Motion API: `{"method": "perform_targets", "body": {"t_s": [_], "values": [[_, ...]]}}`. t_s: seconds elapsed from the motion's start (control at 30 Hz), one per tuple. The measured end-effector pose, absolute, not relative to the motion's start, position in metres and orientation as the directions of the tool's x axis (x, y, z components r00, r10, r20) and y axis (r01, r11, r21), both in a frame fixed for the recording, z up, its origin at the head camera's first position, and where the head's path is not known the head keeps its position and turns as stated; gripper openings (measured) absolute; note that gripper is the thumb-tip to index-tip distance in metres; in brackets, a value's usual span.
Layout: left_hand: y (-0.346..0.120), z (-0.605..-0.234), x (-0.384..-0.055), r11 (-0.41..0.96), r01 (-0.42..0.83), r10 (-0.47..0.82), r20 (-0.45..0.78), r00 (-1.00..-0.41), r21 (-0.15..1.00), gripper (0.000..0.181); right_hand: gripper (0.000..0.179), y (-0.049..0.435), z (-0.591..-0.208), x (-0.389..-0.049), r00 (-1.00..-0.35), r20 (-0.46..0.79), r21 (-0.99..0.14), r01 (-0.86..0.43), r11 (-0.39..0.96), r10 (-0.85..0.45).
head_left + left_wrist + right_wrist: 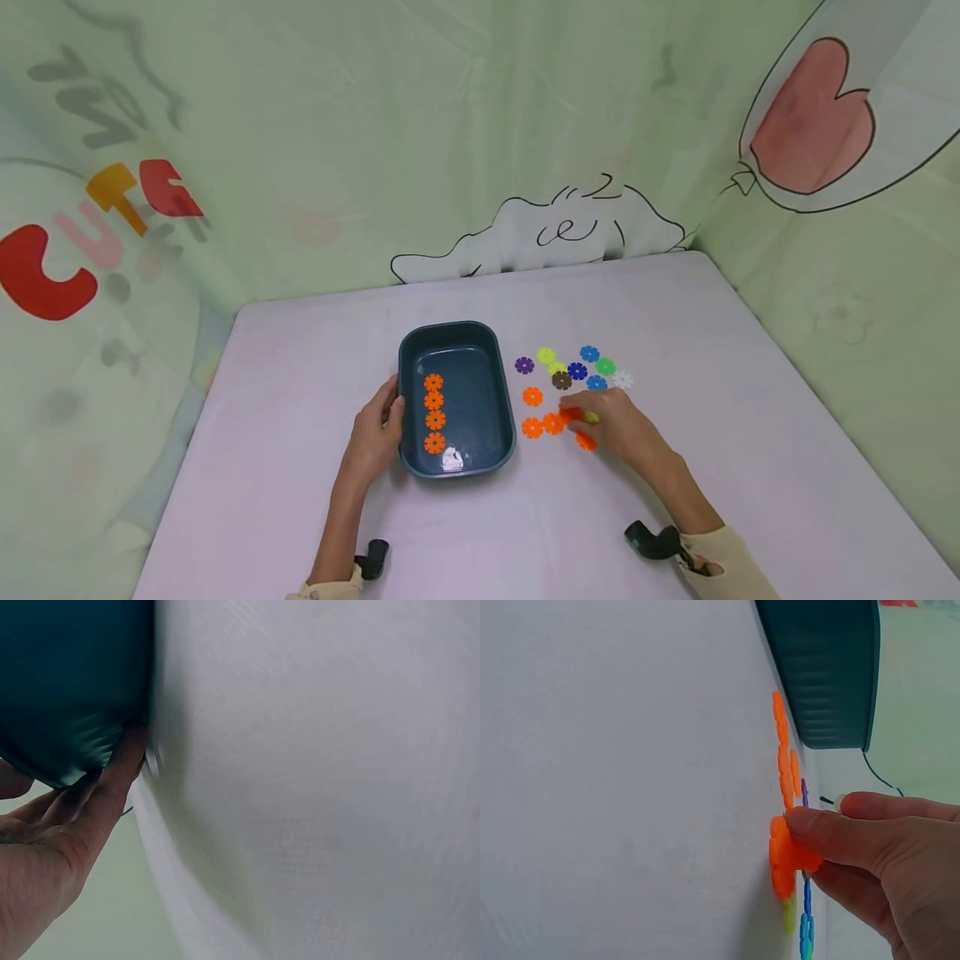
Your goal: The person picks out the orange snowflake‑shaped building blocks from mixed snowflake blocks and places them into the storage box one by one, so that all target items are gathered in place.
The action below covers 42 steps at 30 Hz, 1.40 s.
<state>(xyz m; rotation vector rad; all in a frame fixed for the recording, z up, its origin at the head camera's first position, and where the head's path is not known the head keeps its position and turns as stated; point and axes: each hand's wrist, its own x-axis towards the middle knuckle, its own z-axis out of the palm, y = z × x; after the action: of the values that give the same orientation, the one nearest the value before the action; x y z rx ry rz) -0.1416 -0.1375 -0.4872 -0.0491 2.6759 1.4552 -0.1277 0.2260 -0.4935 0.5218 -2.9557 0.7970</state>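
A dark teal rectangular tray (491, 392) stands mid-table, with a column of orange notched plastic discs (434, 401) inside along its left half. My left hand (377, 433) grips the tray's left wall, thumb at the rim and fingers along the outside, also seen on the tray wall (67, 667) in the left wrist view. To the right of the tray, my right hand (618, 425) pinches an orange disc (804, 855) between thumb and fingers, low over the table. Other orange discs (532, 427) lie beside those fingers, and a yellow-green one (592, 417) is partly hidden under them.
Beyond the right hand lies a loose group of discs: purple (524, 365), yellow (546, 355), brown (562, 381), blue (589, 354), green (605, 367) and white (622, 379). A printed green curtain (450, 125) encloses the white-covered table (300, 358) behind and at the sides.
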Motion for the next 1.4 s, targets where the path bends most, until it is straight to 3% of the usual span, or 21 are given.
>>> {"method": "perform_targets", "body": {"t_s": [0.5,0.97,1.4], "values": [[-0.137,-0.489,-0.141,0.535,-0.071,0.02,-0.096,-0.995,0.842,0.054,0.021,0.226,-0.488,-0.127,-0.934,0.153,-0.549,-0.353,0.758,-0.324],[-0.137,-0.487,-0.142,0.523,-0.08,0.017,-0.105,-0.994,0.848,0.054,0.025,0.224,-0.474,-0.13,-0.917,0.232,-0.593,-0.397,0.7,-0.324],[-0.137,-0.49,-0.143,0.514,-0.085,0.011,-0.106,-0.994,0.854,0.054,0.026,0.205,-0.442,-0.151,-0.848,0.337,-0.512,-0.53,0.676,-0.409]]}}
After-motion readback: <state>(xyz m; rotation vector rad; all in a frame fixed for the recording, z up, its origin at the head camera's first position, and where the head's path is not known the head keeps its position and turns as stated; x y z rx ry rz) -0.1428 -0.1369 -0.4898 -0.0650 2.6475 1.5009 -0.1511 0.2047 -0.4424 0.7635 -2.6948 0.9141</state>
